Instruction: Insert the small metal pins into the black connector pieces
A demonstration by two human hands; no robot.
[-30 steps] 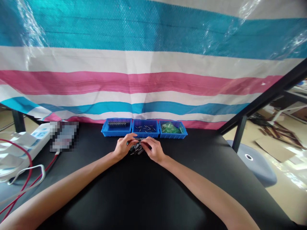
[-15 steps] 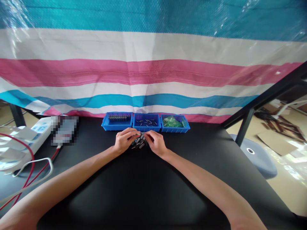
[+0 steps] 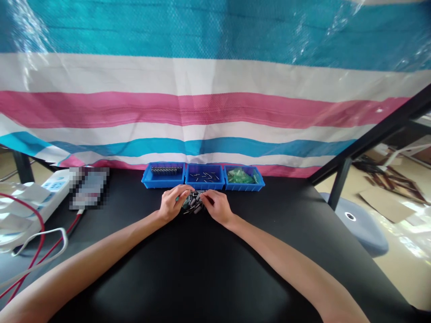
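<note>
A mixed heap of small parts [image 3: 193, 205], with thin metal pins, grey cylindrical pieces and some greenish bits, lies on the black table between my hands. My left hand [image 3: 171, 204] is at the heap's left side, thumb and fingers curled together over its edge. From the right, my right hand [image 3: 218, 206] reaches in with thumb and forefinger pinched at the heap. Whatever either set of fingertips holds is too small to make out. Just behind stand three blue bins: the left bin [image 3: 163, 183] has rows of dark cylinders, the middle bin [image 3: 204, 185] loose pins, the right bin [image 3: 244, 186] green pieces.
A white power strip [image 3: 55, 186] with plugs, red and white cables [image 3: 42, 229] and a pixelated device [image 3: 89, 187] occupy the table's left side. A striped plastic sheet [image 3: 202, 107] hangs behind the bins. Beyond the right edge are a black frame bar [image 3: 340, 181] and a grey stool [image 3: 360, 226].
The view has tilted up slightly, so the table sits lower in the picture. My left fingers have drawn back a little from the right fingertips, showing more of the heap.
</note>
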